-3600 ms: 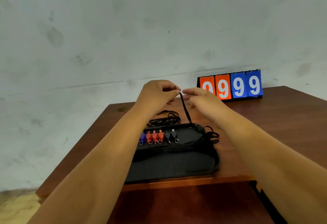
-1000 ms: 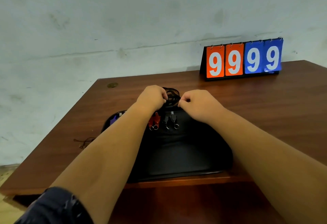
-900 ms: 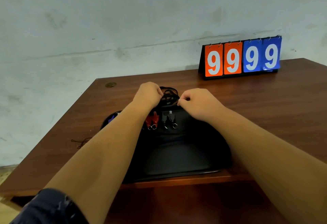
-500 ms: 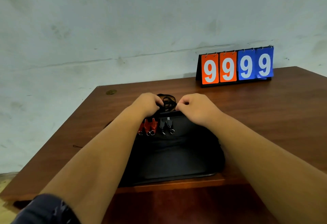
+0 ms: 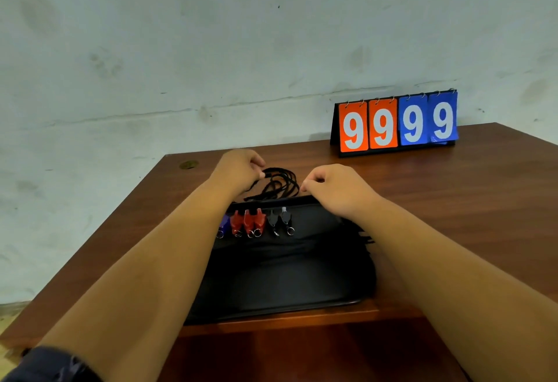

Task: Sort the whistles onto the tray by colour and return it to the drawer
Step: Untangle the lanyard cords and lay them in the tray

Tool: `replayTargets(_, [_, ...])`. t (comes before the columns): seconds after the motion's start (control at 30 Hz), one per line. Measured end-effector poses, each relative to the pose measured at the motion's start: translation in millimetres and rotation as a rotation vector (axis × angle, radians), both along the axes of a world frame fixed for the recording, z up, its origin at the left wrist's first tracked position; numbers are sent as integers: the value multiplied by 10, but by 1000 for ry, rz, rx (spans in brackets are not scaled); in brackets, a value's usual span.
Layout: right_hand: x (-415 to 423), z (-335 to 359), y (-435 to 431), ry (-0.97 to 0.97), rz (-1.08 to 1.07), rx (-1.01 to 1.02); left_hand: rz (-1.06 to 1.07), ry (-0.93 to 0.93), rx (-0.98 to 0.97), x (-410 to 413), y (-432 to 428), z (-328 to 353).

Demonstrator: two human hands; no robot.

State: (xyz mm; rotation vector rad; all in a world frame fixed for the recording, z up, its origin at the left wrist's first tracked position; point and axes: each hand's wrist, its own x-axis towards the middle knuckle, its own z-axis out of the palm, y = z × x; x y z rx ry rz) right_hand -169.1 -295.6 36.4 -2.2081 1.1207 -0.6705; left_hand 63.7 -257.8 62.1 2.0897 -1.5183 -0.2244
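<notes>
Your left grip [image 5: 238, 172] is closed in a pinch on the black cords [image 5: 280, 184], thumb and forefinger holding a strand at the bundle's left side. Your right grip [image 5: 336, 193] has its fingers curled at the bundle's right side, and it is unclear whether it holds a strand. The cords lie heaped on the worktop [image 5: 453, 200] between the two grips, just past the far rim of the black tray [image 5: 287, 276]. Nearer you than the grips, along that rim, the whistles lie in a row. A blue whistle [image 5: 224, 222] is partly hidden by your left forearm, followed by three red whistles [image 5: 248, 221] and two black whistles [image 5: 279, 218]. Well beyond your right grip stands a flip scoreboard [image 5: 397, 123] showing 9999.
</notes>
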Motion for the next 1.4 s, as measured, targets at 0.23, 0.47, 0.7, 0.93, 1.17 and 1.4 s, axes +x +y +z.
replayTargets(0.23, [72,232,148,-86,-31,-5,-31,-36,-217,-33,213,486])
replayTargets(0.47, [278,568,413,-290,64,176,-93,-29,-321,-172,528,932])
replayTargets(0.7, [406,785,727,-416,108,254,-120,93,-367,-254,867,1266])
replayTargets(0.93, [148,897,811,-488,149,335,-63,202,-362,37,1138,1301])
replayTargets(1.17, [-37,982,806,-453,234,477,64,124,-281,277,1255,1128])
replayTargets(1.4, [-85,1020,827,-565,80,330,114,62,-192,406,1433,975])
